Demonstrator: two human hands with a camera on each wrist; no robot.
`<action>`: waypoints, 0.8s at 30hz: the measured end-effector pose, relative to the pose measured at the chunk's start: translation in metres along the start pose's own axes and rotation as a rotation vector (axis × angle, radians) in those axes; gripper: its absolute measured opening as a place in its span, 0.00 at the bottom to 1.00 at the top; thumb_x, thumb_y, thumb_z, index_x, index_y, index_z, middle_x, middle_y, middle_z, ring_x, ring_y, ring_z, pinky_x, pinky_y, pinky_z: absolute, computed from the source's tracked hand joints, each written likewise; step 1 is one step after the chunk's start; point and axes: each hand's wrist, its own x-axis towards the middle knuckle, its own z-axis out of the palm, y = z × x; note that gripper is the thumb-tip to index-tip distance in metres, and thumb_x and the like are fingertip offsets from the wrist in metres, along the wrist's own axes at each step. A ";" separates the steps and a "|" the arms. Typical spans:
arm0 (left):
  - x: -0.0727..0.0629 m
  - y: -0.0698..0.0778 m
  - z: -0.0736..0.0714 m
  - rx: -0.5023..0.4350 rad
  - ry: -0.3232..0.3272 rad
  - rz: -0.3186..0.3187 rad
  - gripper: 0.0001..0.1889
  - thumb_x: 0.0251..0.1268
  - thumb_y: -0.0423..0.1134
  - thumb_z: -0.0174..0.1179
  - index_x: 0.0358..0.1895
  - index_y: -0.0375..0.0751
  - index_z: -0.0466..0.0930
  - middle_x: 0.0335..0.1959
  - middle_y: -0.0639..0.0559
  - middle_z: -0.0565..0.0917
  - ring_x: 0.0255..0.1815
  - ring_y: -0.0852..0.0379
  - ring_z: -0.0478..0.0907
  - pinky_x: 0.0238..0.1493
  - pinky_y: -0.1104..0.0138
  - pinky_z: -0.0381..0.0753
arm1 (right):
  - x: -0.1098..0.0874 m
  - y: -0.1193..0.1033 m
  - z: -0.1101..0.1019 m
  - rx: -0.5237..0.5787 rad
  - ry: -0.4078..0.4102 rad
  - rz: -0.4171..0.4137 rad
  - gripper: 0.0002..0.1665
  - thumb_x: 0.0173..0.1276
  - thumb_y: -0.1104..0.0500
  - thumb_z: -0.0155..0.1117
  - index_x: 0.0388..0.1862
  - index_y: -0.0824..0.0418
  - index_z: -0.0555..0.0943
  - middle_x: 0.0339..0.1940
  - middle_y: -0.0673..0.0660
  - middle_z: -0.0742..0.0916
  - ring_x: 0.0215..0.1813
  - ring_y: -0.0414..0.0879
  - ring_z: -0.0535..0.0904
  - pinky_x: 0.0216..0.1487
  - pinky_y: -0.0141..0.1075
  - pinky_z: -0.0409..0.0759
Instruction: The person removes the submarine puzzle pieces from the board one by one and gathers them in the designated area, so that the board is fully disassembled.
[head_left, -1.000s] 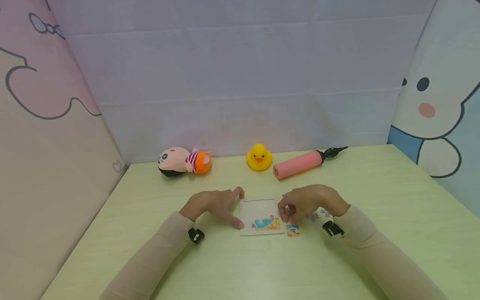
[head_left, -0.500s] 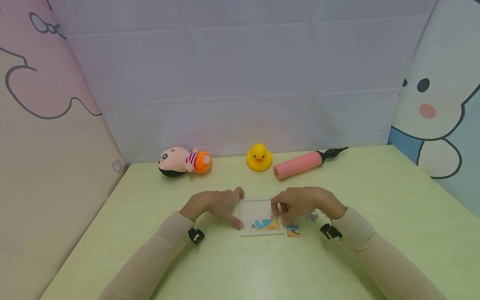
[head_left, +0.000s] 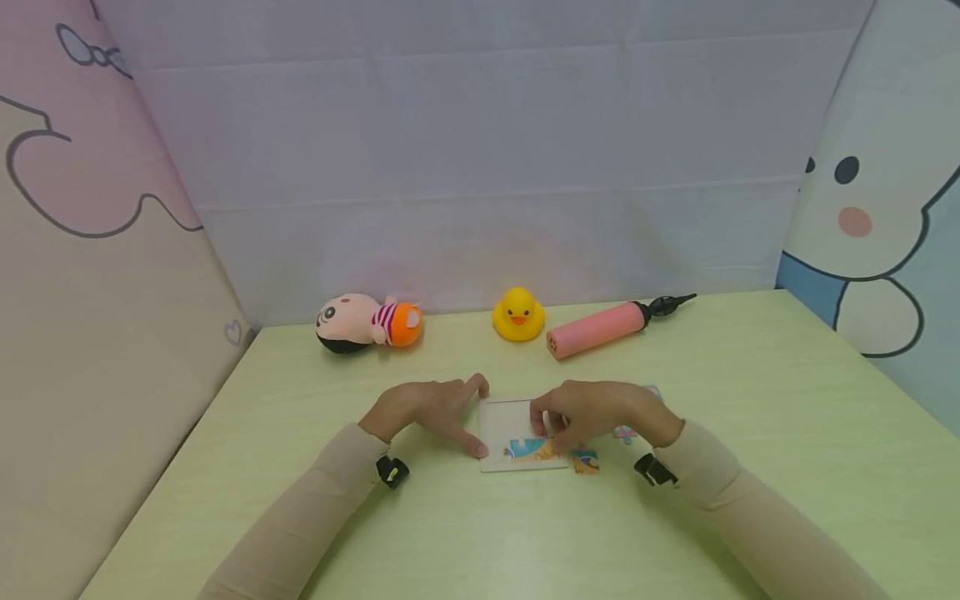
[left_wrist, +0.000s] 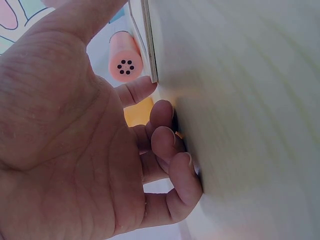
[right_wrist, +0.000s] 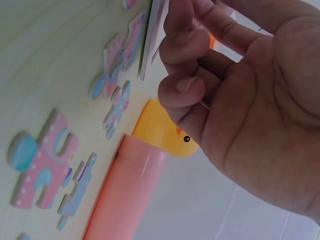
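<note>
A shallow square puzzle tray (head_left: pixel 517 412) lies mid-table, with joined blue and orange puzzle pieces (head_left: pixel 528 450) along its front. My left hand (head_left: pixel 442 410) spreads thumb and index finger to the tray's left corners. In the left wrist view the other fingers (left_wrist: pixel 185 185) bend loosely and touch the table. Over the tray's right side, my right hand (head_left: pixel 588 410) has bent fingers and thumb pinching what seems to be a puzzle piece, mostly hidden beneath them. A wave-patterned piece (head_left: pixel 586 462) lies just right of the tray.
Several loose puzzle pieces, including a pink one (right_wrist: pixel 45 162), lie on the table right of the tray, partly behind the right arm. Along the back are a plush doll (head_left: pixel 367 323), a yellow rubber duck (head_left: pixel 518 315) and a pink hand pump (head_left: pixel 600 329). A pale cloth wall stands behind.
The right hand has moved left from the loose pieces beside the tray to over the tray's right part. The left hand has stayed at the tray's left edge.
</note>
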 end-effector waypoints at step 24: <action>-0.002 0.003 -0.001 0.013 0.009 0.000 0.43 0.52 0.67 0.70 0.65 0.56 0.57 0.45 0.52 0.75 0.45 0.53 0.76 0.50 0.58 0.73 | 0.008 -0.011 0.011 -0.086 0.057 -0.040 0.12 0.67 0.61 0.70 0.47 0.53 0.77 0.39 0.48 0.79 0.40 0.40 0.74 0.46 0.35 0.74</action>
